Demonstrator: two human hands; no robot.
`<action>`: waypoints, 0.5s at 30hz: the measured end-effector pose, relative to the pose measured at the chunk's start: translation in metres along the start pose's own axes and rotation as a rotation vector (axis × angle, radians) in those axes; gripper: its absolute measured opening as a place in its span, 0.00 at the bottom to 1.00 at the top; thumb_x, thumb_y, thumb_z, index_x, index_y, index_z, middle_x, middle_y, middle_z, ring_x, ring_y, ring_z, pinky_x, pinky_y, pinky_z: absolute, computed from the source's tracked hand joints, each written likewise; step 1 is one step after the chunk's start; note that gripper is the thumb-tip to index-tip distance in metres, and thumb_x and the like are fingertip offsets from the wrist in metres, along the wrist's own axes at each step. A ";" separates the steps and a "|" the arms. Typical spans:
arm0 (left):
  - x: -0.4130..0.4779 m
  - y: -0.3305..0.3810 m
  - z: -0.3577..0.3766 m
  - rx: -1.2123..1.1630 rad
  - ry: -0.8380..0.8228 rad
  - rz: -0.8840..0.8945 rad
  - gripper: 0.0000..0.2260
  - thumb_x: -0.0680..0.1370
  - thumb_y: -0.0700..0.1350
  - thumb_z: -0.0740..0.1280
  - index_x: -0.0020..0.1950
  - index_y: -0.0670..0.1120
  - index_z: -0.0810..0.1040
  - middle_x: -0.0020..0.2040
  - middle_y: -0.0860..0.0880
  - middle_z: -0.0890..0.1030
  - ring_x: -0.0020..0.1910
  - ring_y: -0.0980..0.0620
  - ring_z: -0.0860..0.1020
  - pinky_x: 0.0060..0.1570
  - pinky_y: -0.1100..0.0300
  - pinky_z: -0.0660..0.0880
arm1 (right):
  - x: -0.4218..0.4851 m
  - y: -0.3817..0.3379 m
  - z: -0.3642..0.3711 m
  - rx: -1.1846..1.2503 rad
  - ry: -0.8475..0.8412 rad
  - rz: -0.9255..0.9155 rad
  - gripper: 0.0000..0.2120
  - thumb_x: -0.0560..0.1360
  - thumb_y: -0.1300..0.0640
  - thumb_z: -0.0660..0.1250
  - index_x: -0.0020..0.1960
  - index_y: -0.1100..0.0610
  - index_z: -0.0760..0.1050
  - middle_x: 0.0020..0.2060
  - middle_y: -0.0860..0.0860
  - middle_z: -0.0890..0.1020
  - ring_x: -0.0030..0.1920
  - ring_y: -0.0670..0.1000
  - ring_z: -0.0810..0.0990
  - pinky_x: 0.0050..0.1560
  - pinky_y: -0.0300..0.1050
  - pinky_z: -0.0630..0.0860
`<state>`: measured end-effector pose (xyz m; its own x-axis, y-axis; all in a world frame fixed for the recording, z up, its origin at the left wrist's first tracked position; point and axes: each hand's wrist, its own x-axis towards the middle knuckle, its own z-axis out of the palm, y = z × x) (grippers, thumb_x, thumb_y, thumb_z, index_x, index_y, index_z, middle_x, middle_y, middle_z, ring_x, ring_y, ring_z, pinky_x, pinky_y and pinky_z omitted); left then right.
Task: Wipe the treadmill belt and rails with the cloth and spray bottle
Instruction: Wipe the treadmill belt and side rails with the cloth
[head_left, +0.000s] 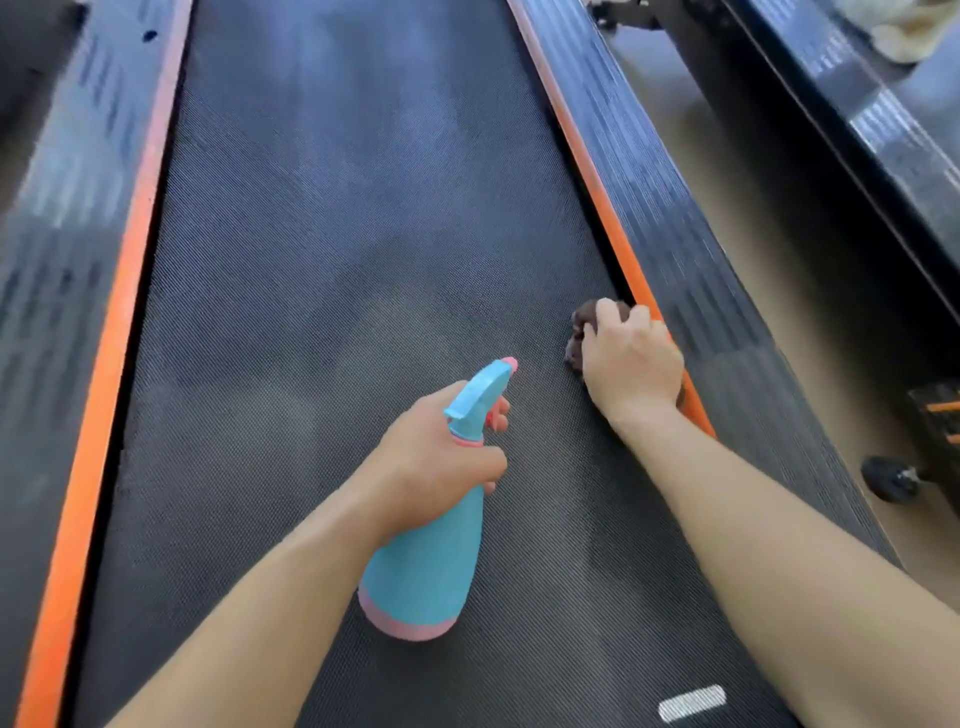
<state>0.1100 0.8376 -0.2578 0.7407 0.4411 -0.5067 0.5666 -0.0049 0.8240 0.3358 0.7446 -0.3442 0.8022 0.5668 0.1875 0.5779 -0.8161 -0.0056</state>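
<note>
The dark textured treadmill belt (332, 270) runs away from me between two black rails edged in orange, the left rail (78, 218) and the right rail (670, 208). My left hand (441, 457) grips the neck of a blue spray bottle (431, 571) with a pink base, its nozzle pointing up the belt. My right hand (628, 358) holds a bunched dark brown cloth (584, 322) down on the belt, right against the orange strip of the right rail. Most of the cloth is hidden under the hand.
A white mark (691, 702) sits on the belt near me. Right of the treadmill lies tan floor (753, 208), then another machine's dark frame (883, 130) and a black foot (891, 478). A pale cloth (909, 31) lies at the top right.
</note>
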 end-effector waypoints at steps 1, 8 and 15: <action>0.002 0.000 -0.001 -0.023 -0.002 -0.004 0.24 0.63 0.43 0.67 0.59 0.52 0.81 0.54 0.55 0.84 0.39 0.47 0.87 0.50 0.51 0.83 | -0.026 0.003 -0.002 0.031 0.029 -0.041 0.12 0.80 0.51 0.63 0.60 0.56 0.75 0.49 0.61 0.77 0.47 0.64 0.79 0.37 0.50 0.72; 0.005 0.000 -0.007 -0.050 -0.001 -0.013 0.22 0.64 0.42 0.69 0.58 0.49 0.81 0.56 0.52 0.84 0.36 0.48 0.86 0.49 0.51 0.84 | -0.058 0.008 0.000 0.150 -0.008 -0.297 0.15 0.79 0.44 0.62 0.61 0.50 0.75 0.48 0.56 0.75 0.47 0.62 0.78 0.37 0.53 0.77; -0.015 0.000 -0.013 0.001 0.045 -0.056 0.24 0.62 0.44 0.68 0.58 0.51 0.81 0.55 0.48 0.84 0.35 0.50 0.85 0.51 0.50 0.82 | -0.010 -0.023 -0.001 0.294 -0.200 -0.046 0.17 0.81 0.41 0.58 0.67 0.46 0.69 0.58 0.55 0.72 0.59 0.61 0.74 0.50 0.55 0.74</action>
<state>0.0940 0.8428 -0.2468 0.6912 0.4804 -0.5399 0.6070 0.0194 0.7944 0.3141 0.7573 -0.3449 0.7710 0.6368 -0.0012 0.6093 -0.7383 -0.2893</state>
